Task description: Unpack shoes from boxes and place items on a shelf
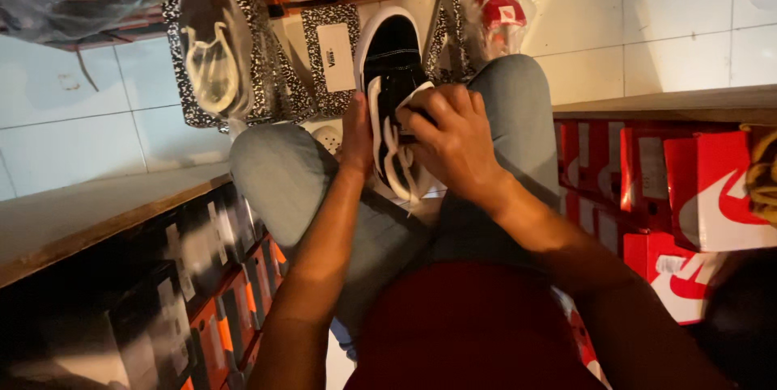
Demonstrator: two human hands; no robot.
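Note:
A black sneaker (392,66) with a white sole and white laces rests between my knees, toe pointing away from me. My left hand (356,137) grips its left side along the sole. My right hand (453,141) is closed over the lace area, pinching a white lace (393,155) and the shoe's upper. I am sitting, with grey trousers (291,188) and a dark red shirt (469,325) in view below the hands.
A grey-white sneaker (212,42) lies on a leopard-print shoebox (275,74) ahead on the left. A red sneaker in clear plastic (495,2) lies ahead on the right. Dark and orange shoeboxes (218,277) line a left shelf; red ones (704,188) stack on the right.

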